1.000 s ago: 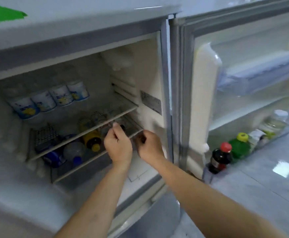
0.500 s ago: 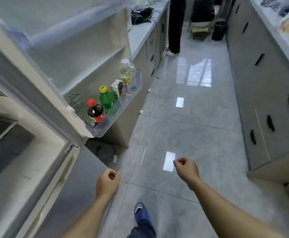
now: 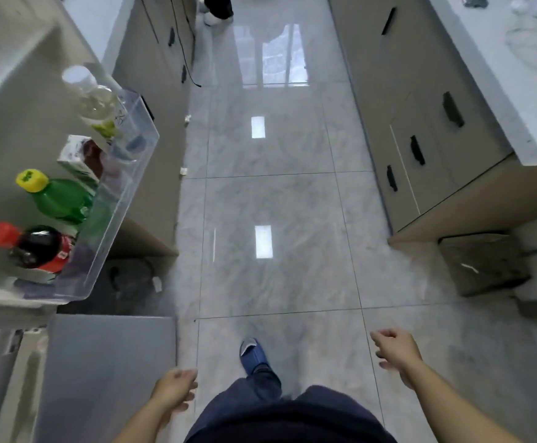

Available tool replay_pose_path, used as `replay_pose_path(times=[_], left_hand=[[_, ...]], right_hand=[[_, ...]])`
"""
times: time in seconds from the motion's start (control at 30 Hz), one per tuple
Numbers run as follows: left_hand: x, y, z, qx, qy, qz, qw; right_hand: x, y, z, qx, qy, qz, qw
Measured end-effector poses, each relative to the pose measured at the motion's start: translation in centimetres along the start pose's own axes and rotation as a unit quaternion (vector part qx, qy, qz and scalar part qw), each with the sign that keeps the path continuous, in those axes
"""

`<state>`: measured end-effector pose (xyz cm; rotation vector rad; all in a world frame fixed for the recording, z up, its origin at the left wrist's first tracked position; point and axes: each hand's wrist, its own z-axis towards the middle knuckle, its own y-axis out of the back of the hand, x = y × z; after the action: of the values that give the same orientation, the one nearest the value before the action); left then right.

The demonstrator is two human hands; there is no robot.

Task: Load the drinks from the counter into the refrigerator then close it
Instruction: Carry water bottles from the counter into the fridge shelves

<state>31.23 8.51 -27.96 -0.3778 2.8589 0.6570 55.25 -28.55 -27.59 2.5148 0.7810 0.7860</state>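
The refrigerator door (image 3: pixel 11 100) stands open at the left. Its clear door bin (image 3: pixel 123 199) holds a cola bottle with a red cap (image 3: pixel 37 247), a green bottle with a yellow cap (image 3: pixel 59 199), a small carton (image 3: pixel 81 158) and a clear bottle with a white cap (image 3: pixel 96 102). My left hand (image 3: pixel 173 390) hangs low beside the grey lower fridge door (image 3: pixel 107 372), fingers loosely curled, holding nothing. My right hand (image 3: pixel 394 348) hangs over the floor, also with nothing in it. The white counter (image 3: pixel 497 75) runs along the right; blurred items lie on it.
A tiled aisle (image 3: pixel 270 193) runs between grey cabinets (image 3: pixel 420 123) on the right and cabinets on the left. My blue shoe (image 3: pixel 254 354) is on the floor. A dark box (image 3: pixel 481 263) sits under the right counter's end. Another person's feet (image 3: pixel 217 12) stand at the far end.
My hands left the fridge shelf and dropped to my sides. My view swung from the fridge interior to the aisle and moved further right and down.
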Motion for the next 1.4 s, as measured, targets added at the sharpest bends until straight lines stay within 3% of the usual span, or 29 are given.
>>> replay_pose_path(times=[0.37, 0.57, 0.7, 0.93, 1.4], left_hand=[[-19.6, -1.4, 5.3, 0.029, -0.094, -0.018, 0.995], [-28.9, -3.3, 6.6, 0.016, -0.094, -0.031, 0.995], [-33.1, -4.1, 6.2, -0.018, -0.074, -0.038, 0.996], [-37.3, -5.1, 6.0, -0.049, -0.047, -0.079, 0.995], [-42.9, -2.1, 12.8, -0.09, 0.091, -0.224, 0.966]], right_hand=[[0.7, 0.8, 2.2, 0.012, -0.093, 0.031, 0.995], [5.1, 4.2, 8.2, 0.019, -0.122, 0.004, 0.992], [13.4, 7.6, 13.7, 0.04, -0.105, -0.009, 0.994], [32.6, 10.0, 22.9, 0.058, 0.021, -0.035, 0.998], [59.3, 0.0, 29.5, 0.168, 0.147, -0.16, 0.962]])
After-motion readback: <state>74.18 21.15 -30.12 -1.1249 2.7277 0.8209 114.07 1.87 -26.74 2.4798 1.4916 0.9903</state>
